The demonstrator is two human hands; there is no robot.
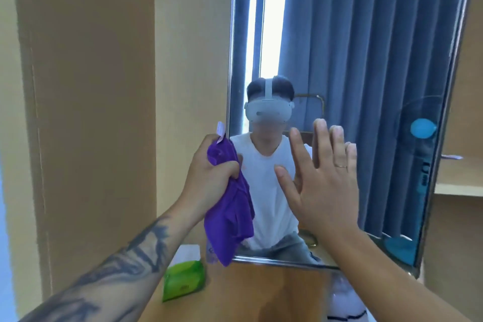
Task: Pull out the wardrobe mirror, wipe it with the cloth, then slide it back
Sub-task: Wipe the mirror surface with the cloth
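Now the left hand (209,172) squeezes a purple cloth (230,206) beside the mirror (366,60), and the right hand (321,178) lies flat, fingers spread, against the glass.

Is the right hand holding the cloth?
No, the left hand grips the purple cloth; the right hand is open and empty before the mirror.

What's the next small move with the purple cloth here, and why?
Probably bring the purple cloth onto the framed mirror's glass and start wiping: the left hand grips it bunched at the mirror's left edge, while the open right hand is raised at the glass.
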